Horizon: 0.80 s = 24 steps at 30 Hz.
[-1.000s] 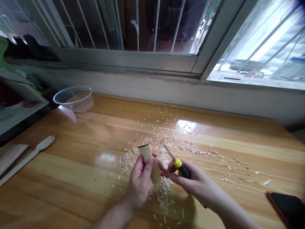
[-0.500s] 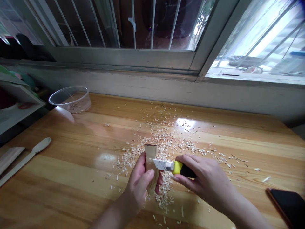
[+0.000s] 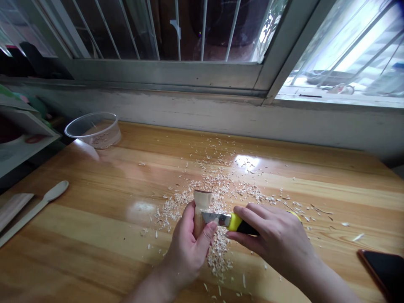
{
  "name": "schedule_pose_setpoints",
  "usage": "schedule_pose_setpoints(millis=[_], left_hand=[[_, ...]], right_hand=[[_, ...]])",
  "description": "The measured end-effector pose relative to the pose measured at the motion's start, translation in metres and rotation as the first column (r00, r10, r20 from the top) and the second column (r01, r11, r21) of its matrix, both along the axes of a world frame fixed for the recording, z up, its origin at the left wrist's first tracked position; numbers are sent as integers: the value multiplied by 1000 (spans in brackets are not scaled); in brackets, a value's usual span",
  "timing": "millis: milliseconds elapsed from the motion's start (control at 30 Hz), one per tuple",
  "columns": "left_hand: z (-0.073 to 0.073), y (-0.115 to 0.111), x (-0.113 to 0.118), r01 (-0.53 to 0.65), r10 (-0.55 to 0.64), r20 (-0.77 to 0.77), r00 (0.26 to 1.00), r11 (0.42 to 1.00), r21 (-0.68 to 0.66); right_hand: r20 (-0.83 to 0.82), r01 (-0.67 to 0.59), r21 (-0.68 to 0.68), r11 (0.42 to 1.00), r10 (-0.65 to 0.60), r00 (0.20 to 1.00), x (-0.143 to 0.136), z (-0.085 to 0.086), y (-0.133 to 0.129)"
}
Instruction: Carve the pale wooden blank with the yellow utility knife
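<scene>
My left hand (image 3: 191,242) is wrapped round a pale piece of wood (image 3: 202,199), whose flared top end with a dark edge points away from me. Its lower part is hidden in my palm. In my right hand (image 3: 273,235) is a utility knife (image 3: 234,221) with a yellow and black handle. The knife's blade lies across the narrow part of the wood, and my left thumb rests against the blade. Wood shavings (image 3: 217,252) are scattered on the table below and beyond both hands.
On the wooden table (image 3: 104,235), a wooden spoon (image 3: 41,204) and a flat wood strip (image 3: 14,208) lie at the left. A clear plastic bowl (image 3: 105,136) with some shavings stands at the back left. A phone (image 3: 383,269) lies at the right. A barred window (image 3: 170,75) rises behind.
My left thumb has moved up from the wood onto the blade. The blade has tilted and darkened, and the wood has turned slightly in my left hand.
</scene>
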<state>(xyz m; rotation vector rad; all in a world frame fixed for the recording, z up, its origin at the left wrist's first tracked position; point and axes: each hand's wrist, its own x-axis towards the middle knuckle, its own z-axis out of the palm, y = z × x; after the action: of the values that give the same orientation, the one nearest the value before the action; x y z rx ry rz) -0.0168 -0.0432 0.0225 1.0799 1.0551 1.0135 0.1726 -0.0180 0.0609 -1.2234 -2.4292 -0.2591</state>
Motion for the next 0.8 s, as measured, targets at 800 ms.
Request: schedule_pose_setpoints(millis=[800], left_hand=[[7,-1,2,-26,28,35,999,998,-56]], right_hand=[[-18,-21,-24,999,20,1000,1,-1,2]])
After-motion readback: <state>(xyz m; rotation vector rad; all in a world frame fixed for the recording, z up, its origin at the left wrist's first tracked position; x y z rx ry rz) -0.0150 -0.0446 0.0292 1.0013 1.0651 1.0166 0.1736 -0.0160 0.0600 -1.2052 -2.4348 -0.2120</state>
